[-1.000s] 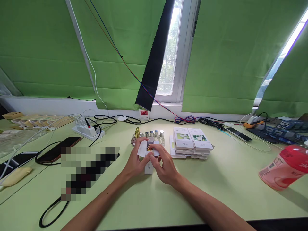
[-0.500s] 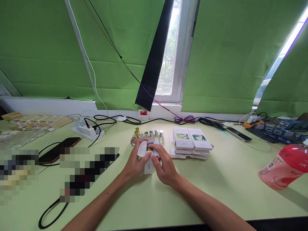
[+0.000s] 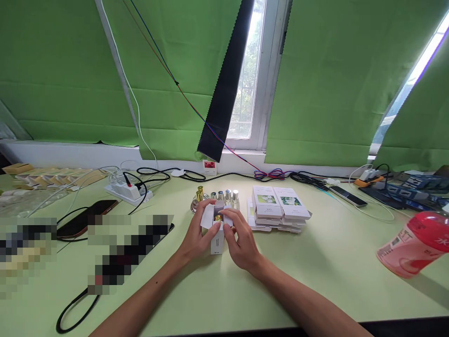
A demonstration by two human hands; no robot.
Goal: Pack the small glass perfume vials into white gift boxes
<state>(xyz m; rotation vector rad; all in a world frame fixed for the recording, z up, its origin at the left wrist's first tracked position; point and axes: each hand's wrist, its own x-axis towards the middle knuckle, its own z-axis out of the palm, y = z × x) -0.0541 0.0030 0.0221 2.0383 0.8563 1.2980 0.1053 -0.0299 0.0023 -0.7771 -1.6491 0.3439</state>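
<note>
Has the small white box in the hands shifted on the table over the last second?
No. The small white box stands in the same spot in front of the row of bottles.

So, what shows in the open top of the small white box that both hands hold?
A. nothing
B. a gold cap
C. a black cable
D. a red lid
B: a gold cap sits between the raised flaps of the white box, held by the left hand and right hand.

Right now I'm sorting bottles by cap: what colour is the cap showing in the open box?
Gold; the cap shows best in the head view.
</note>
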